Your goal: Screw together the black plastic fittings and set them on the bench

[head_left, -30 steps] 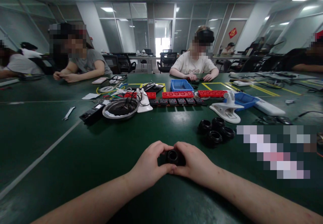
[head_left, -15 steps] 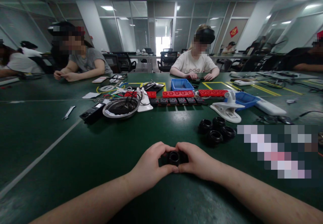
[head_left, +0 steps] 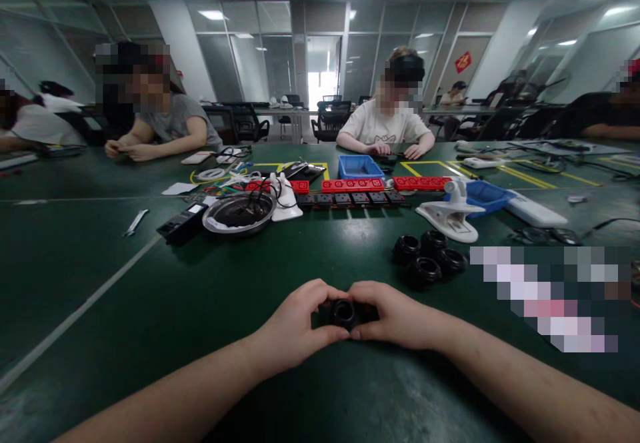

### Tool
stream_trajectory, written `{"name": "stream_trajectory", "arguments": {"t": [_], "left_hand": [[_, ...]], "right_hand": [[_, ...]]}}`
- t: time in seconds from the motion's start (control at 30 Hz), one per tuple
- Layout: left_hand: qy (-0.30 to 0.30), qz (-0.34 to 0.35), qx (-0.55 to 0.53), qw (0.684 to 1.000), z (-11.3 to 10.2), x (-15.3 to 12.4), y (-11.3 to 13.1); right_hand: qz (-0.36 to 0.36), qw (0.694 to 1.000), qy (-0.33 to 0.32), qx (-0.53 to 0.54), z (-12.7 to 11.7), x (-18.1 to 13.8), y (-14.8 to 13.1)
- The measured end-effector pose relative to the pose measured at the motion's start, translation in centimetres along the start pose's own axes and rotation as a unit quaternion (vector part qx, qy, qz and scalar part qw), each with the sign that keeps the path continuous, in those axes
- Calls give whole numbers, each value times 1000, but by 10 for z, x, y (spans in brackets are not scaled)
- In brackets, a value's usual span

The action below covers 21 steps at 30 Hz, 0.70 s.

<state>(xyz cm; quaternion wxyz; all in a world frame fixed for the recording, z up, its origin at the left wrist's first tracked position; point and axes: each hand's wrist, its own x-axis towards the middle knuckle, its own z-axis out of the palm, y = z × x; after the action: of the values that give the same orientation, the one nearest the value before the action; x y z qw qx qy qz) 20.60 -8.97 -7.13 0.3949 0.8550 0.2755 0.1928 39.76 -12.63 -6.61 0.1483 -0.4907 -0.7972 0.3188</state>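
Left hand (head_left: 299,323) and right hand (head_left: 395,316) grip a black hollow collar (head_left: 344,322)
Fingers curl round its outer wall, likely the best hold; probably stiff, light.

And the thumbs part! A second ago their tips overlap in front of the black ring (head_left: 344,311); now the left hand's (head_left: 300,320) thumb and the right hand's (head_left: 400,316) merely meet end to end. The right hand's palm sits slightly farther from the ring, widening the dark gap there. The ring itself shifts a touch nearer the wearer. Small stuff, all of it!
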Motion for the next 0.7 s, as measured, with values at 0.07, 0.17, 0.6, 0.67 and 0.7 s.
{"name": "stream_trajectory", "arguments": {"t": [0.07,0.17,0.6,0.67,0.7], "left_hand": [[-2,1,-8,1000,1,0,0],[23,-9,-4,1000,4,0,1],[29,-8,-6,1000,3,-1,-1],[17,-2,-10,1000,1,-1,-1],[14,-1,-10,1000,1,-1,-1]], "right_hand": [[11,1000,4,6,2,1,1],[52,997,49,-35,11,3,-3],[28,993,85,-76,14,-1,-10],[11,997,58,-43,9,-1,-9],[6,998,47,-31,6,-1,-7]]}}
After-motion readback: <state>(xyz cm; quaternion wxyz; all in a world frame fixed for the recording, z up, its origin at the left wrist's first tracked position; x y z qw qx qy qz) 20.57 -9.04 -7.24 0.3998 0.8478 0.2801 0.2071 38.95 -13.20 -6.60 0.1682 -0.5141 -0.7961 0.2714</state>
